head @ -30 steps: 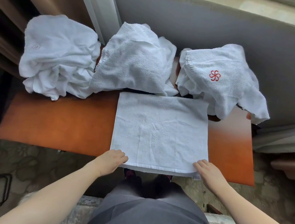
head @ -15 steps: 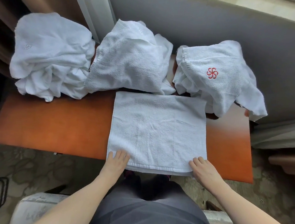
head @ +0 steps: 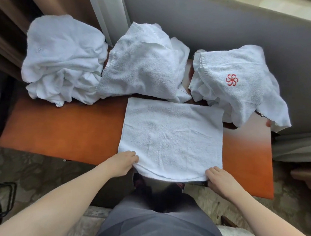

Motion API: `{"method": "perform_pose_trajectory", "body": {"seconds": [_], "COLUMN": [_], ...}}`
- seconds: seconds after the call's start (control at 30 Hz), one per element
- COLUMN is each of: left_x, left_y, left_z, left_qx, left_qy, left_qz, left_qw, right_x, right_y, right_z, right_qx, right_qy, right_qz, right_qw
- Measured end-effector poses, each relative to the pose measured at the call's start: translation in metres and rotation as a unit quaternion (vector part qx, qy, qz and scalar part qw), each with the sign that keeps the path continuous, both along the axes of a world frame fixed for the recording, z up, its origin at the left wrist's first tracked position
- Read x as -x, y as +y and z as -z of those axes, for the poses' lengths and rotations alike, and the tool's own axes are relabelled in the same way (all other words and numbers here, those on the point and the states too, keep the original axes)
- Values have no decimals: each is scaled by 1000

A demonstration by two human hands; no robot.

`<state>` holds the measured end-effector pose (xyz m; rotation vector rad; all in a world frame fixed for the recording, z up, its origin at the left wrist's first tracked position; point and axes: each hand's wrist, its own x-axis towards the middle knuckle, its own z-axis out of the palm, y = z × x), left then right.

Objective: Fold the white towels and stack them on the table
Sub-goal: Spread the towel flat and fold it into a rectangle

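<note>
We begin at the left, where a crumpled towel sits heaped at the far corner of the surface, with a second rumpled towel just beside it; both wait unfolded. Nearer us, our left hand pinches the near-left corner of the flat towel, fingers curled over the hem. That towel lies spread in the middle of the surface, its near edge overhanging toward us and sagging in a shallow curve between our hands. Our right hand grips the near-right corner the same way, though we cannot quite tell how far the thumb tucks beneath.

To fold well, we should lift both corners together and level, so the slack edge pulls straight. Then we carry it away from us to meet the far edge, matching corner to corner before pressing down. The far edge touches the heaps, so we ought to keep the fold from snagging them. At the far right the towel with the red emblem drapes off the surface's end.
</note>
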<state>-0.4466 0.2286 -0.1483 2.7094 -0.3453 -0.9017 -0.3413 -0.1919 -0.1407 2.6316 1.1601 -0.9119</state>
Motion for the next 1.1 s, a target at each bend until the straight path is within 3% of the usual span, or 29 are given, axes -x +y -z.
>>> {"method": "perform_pose_trajectory", "body": {"seconds": [0.13, 0.23, 0.47, 0.57, 0.73, 0.97, 1.1], "left_x": [-40, -60, -40, -29, -19, -17, -15], "left_y": [7, 10, 9, 13, 16, 36, 46], "left_z": [-8, -9, -7, -6, -8, -10, -6], "left_qx": [-5, -30, -47, -29, 39, 63, 42], "left_qy": [-18, -24, -60, -149, -203, -164, -98], "left_qz": [-129, -180, -82, -26, -80, -18, -13], "left_qw": [991, 983, 994, 988, 975, 984, 994], "right_x": [-28, -42, -47, -41, -34, -32, -28], "right_y": [19, 28, 32, 27, 25, 22, 15], "right_z": [3, 2, -2, -4, -4, -5, -3], "right_qx": [-37, -81, -106, -129, -133, -123, -131], "right_qy": [37, 34, 25, 37, -3, 32, 48], "right_qz": [200, 235, 206, 215, 187, 190, 191], "right_qw": [979, 968, 973, 967, 973, 974, 972]}}
